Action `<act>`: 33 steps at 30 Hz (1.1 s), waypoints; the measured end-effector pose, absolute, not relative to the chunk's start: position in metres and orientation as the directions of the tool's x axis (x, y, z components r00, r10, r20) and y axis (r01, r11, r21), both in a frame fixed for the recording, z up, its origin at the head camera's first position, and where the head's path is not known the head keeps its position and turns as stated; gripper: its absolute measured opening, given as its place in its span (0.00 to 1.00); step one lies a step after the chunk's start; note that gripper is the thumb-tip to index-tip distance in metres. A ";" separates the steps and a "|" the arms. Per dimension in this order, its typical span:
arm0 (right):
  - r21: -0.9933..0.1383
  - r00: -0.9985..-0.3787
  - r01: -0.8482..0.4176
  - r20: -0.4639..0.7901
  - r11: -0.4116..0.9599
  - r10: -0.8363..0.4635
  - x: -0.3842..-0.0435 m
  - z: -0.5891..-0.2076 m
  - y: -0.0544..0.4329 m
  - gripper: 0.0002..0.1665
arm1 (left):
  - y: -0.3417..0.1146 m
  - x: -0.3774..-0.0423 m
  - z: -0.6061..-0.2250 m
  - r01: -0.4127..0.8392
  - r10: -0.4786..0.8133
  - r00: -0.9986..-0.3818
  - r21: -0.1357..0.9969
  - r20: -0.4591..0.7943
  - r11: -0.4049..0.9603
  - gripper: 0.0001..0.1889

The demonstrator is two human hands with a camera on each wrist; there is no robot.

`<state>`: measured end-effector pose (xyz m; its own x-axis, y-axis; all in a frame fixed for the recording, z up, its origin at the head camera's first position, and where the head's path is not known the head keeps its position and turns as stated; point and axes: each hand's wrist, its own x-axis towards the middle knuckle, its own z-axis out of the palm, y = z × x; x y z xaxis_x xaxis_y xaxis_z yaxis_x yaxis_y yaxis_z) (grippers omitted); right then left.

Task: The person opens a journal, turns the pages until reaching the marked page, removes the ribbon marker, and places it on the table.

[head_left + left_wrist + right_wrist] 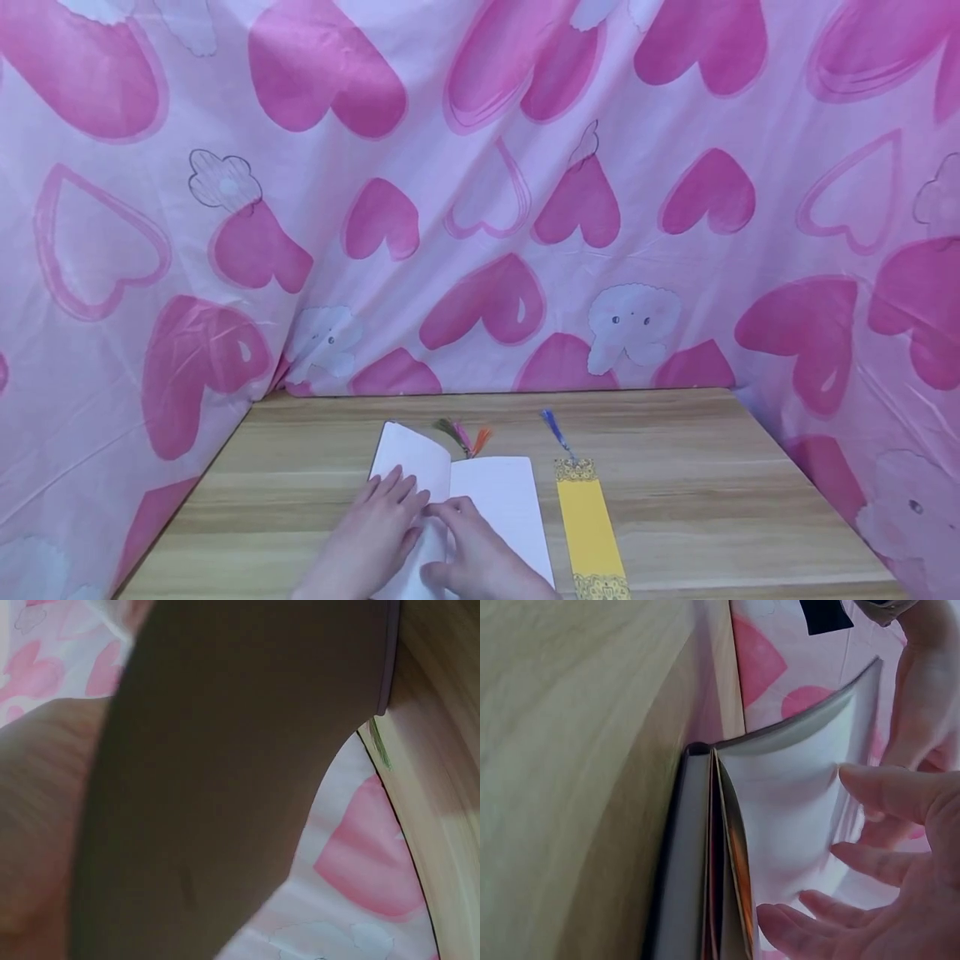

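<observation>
An open notebook [498, 492] with white pages lies in front of me, its left side raised off the table. Flat on the left page, my left hand [378, 521] spreads its fingers toward the centre fold. My right hand [480, 546] reaches across from the right, fingertips at the fold. In the right wrist view, the right hand [892, 877] has loosely bent fingers touching the curved page [787, 817]. Several bookmarks [742, 881] show edge-on between the leaves, and their tassels [480, 439] stick out at the top. A broad dark surface [217, 780] blocks most of the left wrist view.
To the notebook's right lies a yellow bookmark [588, 525] with lace-patterned ends and a blue tassel [555, 432]. The wooden table [712, 492] is bounded at the back and sides by a pink heart-print cloth [480, 292].
</observation>
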<state>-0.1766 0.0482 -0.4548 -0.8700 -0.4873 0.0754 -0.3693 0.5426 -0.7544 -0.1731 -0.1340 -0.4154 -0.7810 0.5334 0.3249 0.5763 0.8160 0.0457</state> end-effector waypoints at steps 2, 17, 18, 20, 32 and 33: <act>-0.737 -0.862 -0.380 0.064 0.559 -0.502 -0.176 -0.453 0.050 0.37 | -0.136 -0.172 -0.417 0.566 0.527 -0.794 0.054 0.304 0.823 0.14; -0.538 -0.769 -0.515 -0.056 0.668 -0.637 -0.171 -0.448 0.102 0.39 | -0.137 -0.175 -0.423 0.520 0.493 -0.829 0.042 0.265 0.853 0.11; -0.519 -0.756 -0.536 -0.056 0.665 -0.652 -0.171 -0.449 0.107 0.41 | -0.137 -0.175 -0.423 0.522 0.494 -0.827 0.041 0.268 0.852 0.11; -0.481 -0.734 -0.563 -0.083 0.672 -0.674 -0.171 -0.452 0.119 0.46 | -0.137 -0.175 -0.424 0.524 0.494 -0.827 0.050 0.267 0.850 0.10; -0.260 -0.743 -0.620 -0.112 0.741 -0.660 -0.172 -0.453 0.153 0.56 | -0.136 -0.174 -0.424 0.526 0.495 -0.836 0.087 0.237 0.846 0.11; -0.262 -0.741 -0.621 -0.110 0.739 -0.662 -0.172 -0.453 0.154 0.56 | -0.136 -0.173 -0.424 0.525 0.495 -0.837 0.088 0.233 0.847 0.11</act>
